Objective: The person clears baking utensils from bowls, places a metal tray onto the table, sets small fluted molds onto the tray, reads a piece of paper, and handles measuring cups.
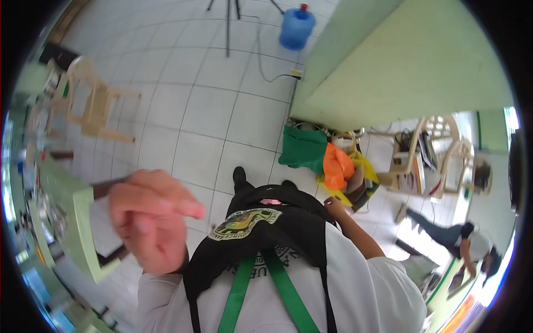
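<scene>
White short-sleeved shirt with dark lettering; green lanyard; black shoes; black apron, its yellow-edged emblem between left grip and right grip.

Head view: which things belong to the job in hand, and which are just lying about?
Likely part of it:
- black apron, right hand at its edge
- left hand, raised, nothing visible in it

Seemingly just lying about:
- blue jug
- green cloth
- orange cloth
- chairs

Blue jug; beige chair; white-tiled floor
</scene>
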{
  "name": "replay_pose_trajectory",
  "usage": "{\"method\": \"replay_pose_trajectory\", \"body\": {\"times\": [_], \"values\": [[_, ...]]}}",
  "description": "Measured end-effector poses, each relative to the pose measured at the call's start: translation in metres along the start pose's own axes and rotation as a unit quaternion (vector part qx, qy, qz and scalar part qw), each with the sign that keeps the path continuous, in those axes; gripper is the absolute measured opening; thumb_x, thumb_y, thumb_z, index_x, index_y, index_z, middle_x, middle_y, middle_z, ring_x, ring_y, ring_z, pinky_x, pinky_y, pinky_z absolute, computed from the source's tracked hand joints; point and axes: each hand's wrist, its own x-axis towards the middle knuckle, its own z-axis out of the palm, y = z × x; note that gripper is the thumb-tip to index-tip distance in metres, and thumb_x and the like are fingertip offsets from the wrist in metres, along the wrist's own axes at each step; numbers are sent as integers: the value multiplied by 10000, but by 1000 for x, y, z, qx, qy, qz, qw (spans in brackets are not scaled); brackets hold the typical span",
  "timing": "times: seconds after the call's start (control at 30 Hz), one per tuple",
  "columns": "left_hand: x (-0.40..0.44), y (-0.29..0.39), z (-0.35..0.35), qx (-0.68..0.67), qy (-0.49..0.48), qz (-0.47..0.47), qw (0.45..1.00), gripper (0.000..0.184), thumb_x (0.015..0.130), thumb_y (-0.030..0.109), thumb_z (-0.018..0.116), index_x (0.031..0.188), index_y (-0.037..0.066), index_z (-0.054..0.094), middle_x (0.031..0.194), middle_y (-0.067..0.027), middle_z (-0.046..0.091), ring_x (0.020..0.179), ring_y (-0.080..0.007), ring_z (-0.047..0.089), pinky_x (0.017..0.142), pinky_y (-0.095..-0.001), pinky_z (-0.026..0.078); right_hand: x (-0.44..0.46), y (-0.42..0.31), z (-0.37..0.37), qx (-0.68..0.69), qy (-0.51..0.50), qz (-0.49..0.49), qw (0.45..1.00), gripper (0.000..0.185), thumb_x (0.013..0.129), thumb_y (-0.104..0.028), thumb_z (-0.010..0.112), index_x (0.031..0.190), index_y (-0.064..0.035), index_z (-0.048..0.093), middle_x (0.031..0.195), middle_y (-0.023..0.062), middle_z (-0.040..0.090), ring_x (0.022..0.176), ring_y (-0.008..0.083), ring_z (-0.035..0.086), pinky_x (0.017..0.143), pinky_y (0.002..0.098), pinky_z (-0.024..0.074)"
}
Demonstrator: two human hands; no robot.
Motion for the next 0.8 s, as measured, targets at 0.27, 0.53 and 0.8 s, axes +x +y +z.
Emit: {"method": "replay_pose_trajectory", "body": {"times": [0.27,0.53,0.8], "values": [[126,0,-10,-30,-310,270,911,303,1010,289,350,1026,20,489,861,-124,514,680,-214,484,531,-285,392,-95,-49,86,162,104,128,973,228,876,-235,584,1023,-97,690,942,176,706,871,294,681,764,395,530],[137,30,94,-167,-552,236,782,404,1024,311,401,1350,77,446,1036,-142,572,787,-290,615,484,-357,507,-231,-81,180,406,54,332,850,316,863,-260,586,1068,-36,673,915,155,702,902,261,693,786,389,548],[59,35,224,-374,-601,287,646,312,1010,297,402,1257,113,451,1008,-90,545,746,-244,545,512,-363,462,-249,-96,270,432,213,360,799,295,885,-246,565,1063,-42,683,1055,210,676,997,389,637,873,457,496]]}}
